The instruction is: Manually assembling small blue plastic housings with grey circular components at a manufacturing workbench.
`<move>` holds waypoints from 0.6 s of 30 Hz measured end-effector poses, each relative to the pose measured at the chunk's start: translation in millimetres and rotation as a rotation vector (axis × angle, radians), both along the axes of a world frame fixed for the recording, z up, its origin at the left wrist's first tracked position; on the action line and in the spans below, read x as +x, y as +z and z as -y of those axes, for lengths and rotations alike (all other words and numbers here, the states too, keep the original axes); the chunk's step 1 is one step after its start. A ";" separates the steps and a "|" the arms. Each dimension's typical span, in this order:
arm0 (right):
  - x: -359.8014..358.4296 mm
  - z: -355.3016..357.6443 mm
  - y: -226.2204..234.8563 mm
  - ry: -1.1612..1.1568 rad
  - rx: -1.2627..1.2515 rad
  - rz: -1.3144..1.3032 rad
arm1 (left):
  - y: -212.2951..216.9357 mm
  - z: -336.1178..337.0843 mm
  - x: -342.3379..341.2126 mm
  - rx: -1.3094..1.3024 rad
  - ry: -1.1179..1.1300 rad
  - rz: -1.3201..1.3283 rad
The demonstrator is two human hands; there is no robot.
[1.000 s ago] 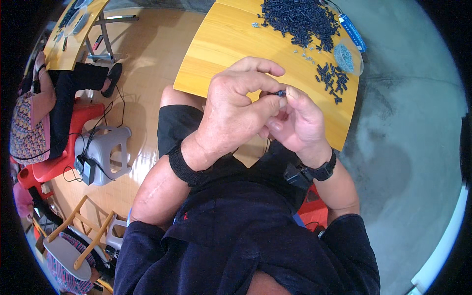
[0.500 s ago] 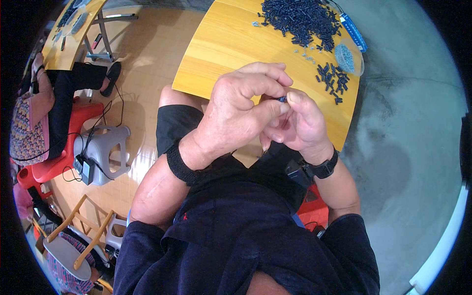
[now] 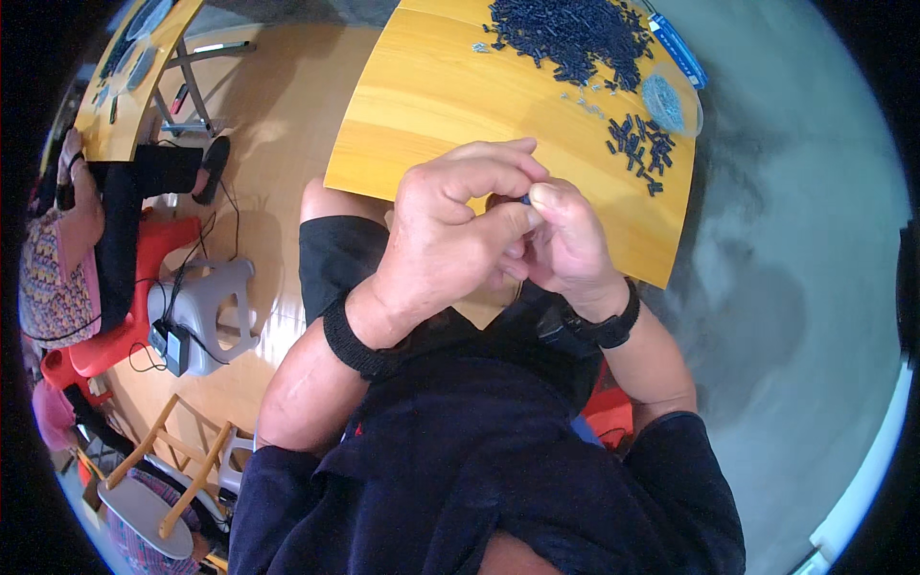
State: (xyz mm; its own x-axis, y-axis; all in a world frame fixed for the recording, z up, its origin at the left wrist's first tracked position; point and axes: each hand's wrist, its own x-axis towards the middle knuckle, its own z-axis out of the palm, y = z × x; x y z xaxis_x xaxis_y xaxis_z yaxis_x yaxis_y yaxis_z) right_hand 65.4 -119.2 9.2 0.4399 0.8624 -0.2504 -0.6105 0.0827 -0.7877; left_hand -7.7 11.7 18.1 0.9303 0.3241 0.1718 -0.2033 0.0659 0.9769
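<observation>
Over the near edge of the yellow table, my left hand and my right hand meet, both closed in a pinch. Between their thumbs and fingertips is a small dark piece, mostly covered by the fingers. It looks like the short black tubes on the table, though its exact shape is hidden. A small group of black tubes lies just beyond my right hand. Farther back spreads a big heap of them.
A clear tub of small silvery parts stands at the table's right edge, near a blue box. Loose silvery bits lie beside the heap. At left, another person sits by a second table, with a grey stool nearby.
The whole view has shifted slightly, so table and hands sit a little farther left. Both hands keep their pinch on the small dark piece, which now shows less between the fingers.
</observation>
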 end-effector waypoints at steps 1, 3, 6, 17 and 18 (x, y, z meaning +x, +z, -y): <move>-2.5 0.3 -5.3 -0.014 0.003 -0.002 | -1.3 0.6 -0.2 0.005 0.000 -0.021; -14.4 0.1 -14.4 -0.056 -0.011 -0.269 | -4.9 2.9 -5.2 -0.045 0.000 -0.098; -34.4 -7.4 -20.9 -0.106 0.034 -0.422 | -15.0 0.1 -14.5 -0.103 -0.008 -0.269; -34.7 27.6 0.3 0.193 0.194 -0.325 | 34.9 18.5 -33.3 -0.063 -0.193 -0.251; -35.6 29.2 11.1 0.179 0.053 -0.274 | 33.4 20.3 -36.8 -0.067 -0.183 -0.237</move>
State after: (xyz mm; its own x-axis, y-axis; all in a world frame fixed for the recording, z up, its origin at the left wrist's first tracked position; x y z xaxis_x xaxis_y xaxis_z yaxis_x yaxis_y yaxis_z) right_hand 29.8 -148.4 20.3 0.2030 0.9348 -0.2915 -0.8076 -0.0085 -0.5896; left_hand -44.5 -8.6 51.5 0.9859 0.1510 -0.0728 0.0505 0.1465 0.9879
